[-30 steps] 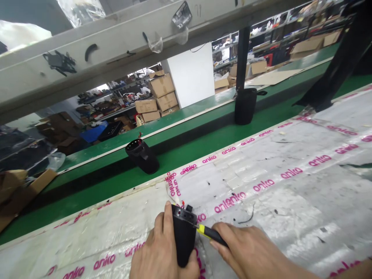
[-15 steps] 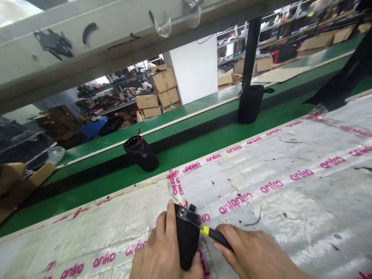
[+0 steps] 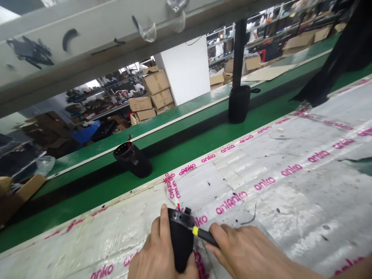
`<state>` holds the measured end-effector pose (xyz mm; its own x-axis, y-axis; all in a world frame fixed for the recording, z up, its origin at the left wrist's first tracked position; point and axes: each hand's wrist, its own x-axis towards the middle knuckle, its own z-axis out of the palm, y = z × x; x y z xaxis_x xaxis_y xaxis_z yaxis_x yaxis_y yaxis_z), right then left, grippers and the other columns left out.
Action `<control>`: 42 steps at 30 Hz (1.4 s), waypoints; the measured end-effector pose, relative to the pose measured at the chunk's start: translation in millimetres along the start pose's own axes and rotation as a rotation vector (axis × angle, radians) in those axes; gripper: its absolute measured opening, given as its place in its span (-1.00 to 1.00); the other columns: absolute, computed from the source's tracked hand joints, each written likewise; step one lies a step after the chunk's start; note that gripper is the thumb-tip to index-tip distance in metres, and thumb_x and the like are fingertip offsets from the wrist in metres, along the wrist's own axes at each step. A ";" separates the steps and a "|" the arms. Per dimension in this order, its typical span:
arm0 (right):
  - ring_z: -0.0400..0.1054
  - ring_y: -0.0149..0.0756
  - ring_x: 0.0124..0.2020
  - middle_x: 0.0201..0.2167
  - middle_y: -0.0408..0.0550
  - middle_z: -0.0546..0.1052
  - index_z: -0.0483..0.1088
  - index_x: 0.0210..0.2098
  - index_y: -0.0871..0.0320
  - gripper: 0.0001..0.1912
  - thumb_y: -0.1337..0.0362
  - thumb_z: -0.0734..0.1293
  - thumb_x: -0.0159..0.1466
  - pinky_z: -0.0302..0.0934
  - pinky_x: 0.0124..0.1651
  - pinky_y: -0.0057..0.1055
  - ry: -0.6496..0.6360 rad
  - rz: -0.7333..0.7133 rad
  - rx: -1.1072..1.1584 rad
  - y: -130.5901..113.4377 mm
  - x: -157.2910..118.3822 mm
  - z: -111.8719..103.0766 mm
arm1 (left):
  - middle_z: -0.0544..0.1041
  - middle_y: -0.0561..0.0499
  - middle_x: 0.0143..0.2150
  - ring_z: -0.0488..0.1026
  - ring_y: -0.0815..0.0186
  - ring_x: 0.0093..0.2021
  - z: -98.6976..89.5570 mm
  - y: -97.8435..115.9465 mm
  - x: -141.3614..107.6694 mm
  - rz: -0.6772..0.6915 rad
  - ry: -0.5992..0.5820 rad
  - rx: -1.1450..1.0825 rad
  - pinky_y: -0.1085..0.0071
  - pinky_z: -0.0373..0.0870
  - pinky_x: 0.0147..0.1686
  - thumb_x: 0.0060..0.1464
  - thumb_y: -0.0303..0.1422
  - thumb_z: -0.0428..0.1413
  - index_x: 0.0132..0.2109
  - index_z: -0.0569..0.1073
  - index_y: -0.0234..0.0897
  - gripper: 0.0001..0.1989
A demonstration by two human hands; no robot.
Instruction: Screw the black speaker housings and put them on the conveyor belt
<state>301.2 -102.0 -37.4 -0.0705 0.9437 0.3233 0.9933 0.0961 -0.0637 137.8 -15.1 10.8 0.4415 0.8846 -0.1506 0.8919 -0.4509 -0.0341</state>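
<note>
My left hand (image 3: 158, 248) is wrapped round a black fabric-covered cylinder (image 3: 181, 242), tilted over the table, its hard rim with small holes at the top. A bit of red wire shows above the rim. In my right hand (image 3: 244, 248) is a tool (image 3: 206, 235) with a black and yellow handle. The tool's front end touches the cylinder just below the rim, on the right side; its tip is too small to make out.
The table (image 3: 232, 170) is covered in plastic printed with pink lettering. Beyond it, a green belt (image 3: 186, 151) carries a leaning black cylinder (image 3: 133, 159) and an upright one (image 3: 239, 104). A grey beam (image 3: 95, 46) crosses above. Cardboard boxes (image 3: 157, 81) are stacked behind.
The view has shifted, so the belt and its cylinders appear further left. Both hands still hold the cylinder and the tool, slightly further left and lower in the picture.
</note>
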 end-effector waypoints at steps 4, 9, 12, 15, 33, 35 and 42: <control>0.37 -0.19 -0.72 -0.62 -0.22 0.46 0.19 -0.31 0.06 -0.73 0.25 0.42 0.23 -0.17 -0.64 -0.24 0.028 0.026 0.028 -3.2 -3.5 4.0 | 0.29 -0.15 0.34 0.48 -0.02 0.11 1.0 -29.3 6.1 0.019 -0.127 -0.252 0.18 0.47 0.01 -0.03 -0.14 0.10 0.45 -0.16 -0.23 -0.02; 0.33 -0.17 -0.76 -0.63 -0.21 0.45 0.23 -0.32 0.08 -0.76 0.26 0.42 0.22 -0.33 -0.64 -0.21 -0.044 0.017 0.037 -1.4 -3.7 1.7 | 0.34 -0.15 0.31 0.35 0.01 0.26 7.5 -42.7 8.3 -0.023 -0.223 -0.364 0.13 0.32 0.19 -0.02 -0.08 0.07 0.44 -0.09 -0.25 -0.06; 0.38 -0.18 -0.70 -0.58 -0.18 0.49 0.27 -0.28 0.10 -0.88 0.28 0.34 0.30 -0.22 -0.65 -0.23 -0.119 -0.013 0.063 2.8 -1.6 0.2 | 0.42 -0.19 0.25 0.46 -0.05 0.14 4.9 -27.7 4.3 -0.035 -0.111 -0.284 0.11 0.39 0.10 -0.08 -0.14 0.10 0.41 -0.01 -0.26 -0.07; 0.40 -0.16 -0.69 -0.59 -0.19 0.48 0.29 -0.30 0.09 -0.89 0.26 0.33 0.32 -0.14 -0.65 -0.26 -0.164 -0.030 0.067 2.5 -1.1 8.9 | 0.46 -0.23 0.20 0.53 -0.10 0.04 0.5 -21.6 4.0 -0.037 -0.084 -0.225 0.10 0.44 0.00 -0.10 -0.18 0.10 0.40 0.02 -0.32 -0.08; 0.30 -0.36 -0.59 -0.58 -0.25 0.38 0.25 -0.31 0.04 -0.70 0.03 0.11 0.46 0.21 -0.49 -0.47 0.234 0.487 1.156 18.6 -22.0 40.9 | 0.31 -0.08 0.33 0.28 0.01 0.30 -0.8 -33.4 1.3 -0.042 -0.120 -0.584 0.12 0.23 0.26 -0.13 -0.23 0.14 0.37 0.11 -0.17 -0.13; 0.29 -0.35 -0.59 -0.58 -0.25 0.38 0.26 -0.29 0.04 -0.69 0.01 0.10 0.45 0.19 -0.50 -0.46 0.207 0.477 1.172 16.9 -20.1 40.0 | 0.29 -0.07 0.34 0.35 -0.01 0.23 -8.4 -28.1 0.6 -0.081 -0.028 -0.390 0.09 0.32 0.17 -0.12 -0.22 0.13 0.40 0.05 -0.12 -0.10; 0.37 -0.27 -0.50 -0.54 -0.19 0.43 0.31 -0.18 0.06 -0.68 -0.04 0.14 0.43 0.23 -0.44 -0.43 0.280 0.512 1.016 12.6 -24.7 44.6 | 0.32 -0.15 0.29 0.33 -0.05 0.21 -13.2 -15.0 2.4 -0.019 0.013 -0.016 0.01 0.36 0.08 -0.11 -0.25 0.10 0.40 0.08 -0.12 -0.12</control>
<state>311.4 -109.9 -88.3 0.4653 0.8549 0.2296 0.3611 0.0536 -0.9310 126.7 -4.6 24.0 0.4252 0.8946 -0.1373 0.9017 -0.4318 -0.0210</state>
